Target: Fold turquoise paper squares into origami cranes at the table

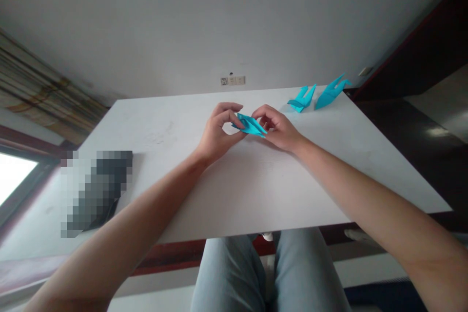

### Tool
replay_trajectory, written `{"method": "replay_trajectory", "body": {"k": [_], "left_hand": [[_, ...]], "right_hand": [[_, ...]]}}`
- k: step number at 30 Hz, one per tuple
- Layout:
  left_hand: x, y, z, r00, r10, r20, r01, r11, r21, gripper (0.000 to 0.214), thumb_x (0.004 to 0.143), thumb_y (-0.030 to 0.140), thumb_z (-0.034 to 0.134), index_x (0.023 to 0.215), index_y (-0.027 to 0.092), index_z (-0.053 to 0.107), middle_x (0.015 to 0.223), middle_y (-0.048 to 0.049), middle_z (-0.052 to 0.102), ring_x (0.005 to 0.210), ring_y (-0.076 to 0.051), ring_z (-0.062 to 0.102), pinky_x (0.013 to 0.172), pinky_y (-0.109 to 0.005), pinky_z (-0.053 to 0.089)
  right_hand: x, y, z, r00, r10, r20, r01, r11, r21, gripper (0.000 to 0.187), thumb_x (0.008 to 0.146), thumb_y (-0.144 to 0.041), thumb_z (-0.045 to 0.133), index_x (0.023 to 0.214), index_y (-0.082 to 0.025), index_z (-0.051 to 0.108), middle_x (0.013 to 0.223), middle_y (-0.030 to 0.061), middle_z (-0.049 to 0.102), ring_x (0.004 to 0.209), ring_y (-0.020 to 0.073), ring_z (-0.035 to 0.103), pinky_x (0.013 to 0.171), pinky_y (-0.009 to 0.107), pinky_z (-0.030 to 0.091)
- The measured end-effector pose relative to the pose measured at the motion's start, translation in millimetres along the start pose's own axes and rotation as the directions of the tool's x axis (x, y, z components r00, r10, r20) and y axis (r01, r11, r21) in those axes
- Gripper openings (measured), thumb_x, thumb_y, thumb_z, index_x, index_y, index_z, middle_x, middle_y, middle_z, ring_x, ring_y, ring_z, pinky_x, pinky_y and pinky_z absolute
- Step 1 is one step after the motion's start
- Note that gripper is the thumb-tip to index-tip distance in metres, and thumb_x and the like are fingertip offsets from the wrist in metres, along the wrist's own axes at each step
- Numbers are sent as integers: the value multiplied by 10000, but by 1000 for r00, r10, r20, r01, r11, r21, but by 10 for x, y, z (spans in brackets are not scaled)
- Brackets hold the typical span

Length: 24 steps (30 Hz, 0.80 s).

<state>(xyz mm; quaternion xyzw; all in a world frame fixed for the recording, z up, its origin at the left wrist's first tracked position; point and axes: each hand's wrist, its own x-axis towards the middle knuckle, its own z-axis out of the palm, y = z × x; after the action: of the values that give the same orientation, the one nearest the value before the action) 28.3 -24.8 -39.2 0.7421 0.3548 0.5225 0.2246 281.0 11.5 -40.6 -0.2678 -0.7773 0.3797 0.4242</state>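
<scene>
Left hand (215, 131) and right hand (281, 129) pinch folded turquoise paper (252, 125) in narrow grips; two origami cranes (302, 102) (328, 96) stand far right.

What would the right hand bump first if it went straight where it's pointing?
The right hand would probably meet the blue folded paper first, as it's right in front; beyond that is the left hand. Depth is unclear, so it may already touch the paper.
</scene>
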Motion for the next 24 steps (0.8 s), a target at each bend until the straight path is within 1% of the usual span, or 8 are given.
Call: {"method": "replay_trajectory", "body": {"k": [3,6,10,13,16,19,22,24], "left_hand": [[7,-16,19,1000,-12,-5,12,999,-45,244,913,308,988,920,230,757,1226,-92,816,1160,-233,792,1028,-405,690],[9,-12,40,999,-44,-9,43,998,-54,242,912,277,961,1014,238,745,1110,-44,817,1065,-197,796,986,-368,675],[-3,-17,61,994,-89,-62,84,993,-87,466,844,265,1011,1199,253,709,1120,-22,828,1070,-187,819,1019,-360,664],[-3,-20,60,989,-139,-56,133,986,-99,475,843,317,1038,1183,250,714,1061,-18,824,1021,-187,822,1005,-364,673],[11,4,48,982,-182,-55,172,974,-144,427,832,343,1045,1095,241,725,1011,-3,794,936,-171,814,929,-341,691],[27,32,42,969,-241,-53,224,949,-223,450,803,351,1057,1057,235,704,1090,-8,788,831,-132,789,790,-286,677],[31,26,53,952,-305,-16,290,920,-265,497,793,381,1066,1085,242,689,1126,-16,790,729,-97,736,633,-227,593],[28,10,69,951,-310,0,297,913,-280,535,789,393,1070,1130,250,684,1127,-14,784,693,-81,707,604,-213,574]], "right_hand": [[-2,12,5,1000,-2,-7,2,1000,-17,421,983,-646,945,1043,-269,768,1021,21,710,811,182,587,678,320,443],[-3,26,14,999,-13,-35,12,1000,-28,424,1014,-657,923,1039,-265,761,987,11,702,776,170,569,667,325,427],[-3,25,22,997,-3,-77,1,1000,-27,499,1001,-734,921,1033,-271,736,900,-14,675,700,157,522,634,332,400],[-4,5,21,996,7,-87,-10,999,-40,513,990,-751,927,1038,-278,735,876,-20,670,674,155,498,626,338,391],[-7,-5,21,997,13,-77,-14,1000,-22,502,977,-732,946,1068,-281,745,897,-25,684,663,144,490,607,330,374],[-16,12,24,999,32,-43,-31,999,31,519,954,-713,971,1125,-280,742,933,-33,704,658,129,474,601,315,364],[-27,44,23,996,85,8,-85,995,45,537,964,-733,956,1139,-270,749,898,-34,692,669,134,484,612,310,364],[-27,64,22,992,119,30,-120,992,47,555,974,-774,930,1083,-260,751,843,-34,666,676,141,498,629,313,371]]}}
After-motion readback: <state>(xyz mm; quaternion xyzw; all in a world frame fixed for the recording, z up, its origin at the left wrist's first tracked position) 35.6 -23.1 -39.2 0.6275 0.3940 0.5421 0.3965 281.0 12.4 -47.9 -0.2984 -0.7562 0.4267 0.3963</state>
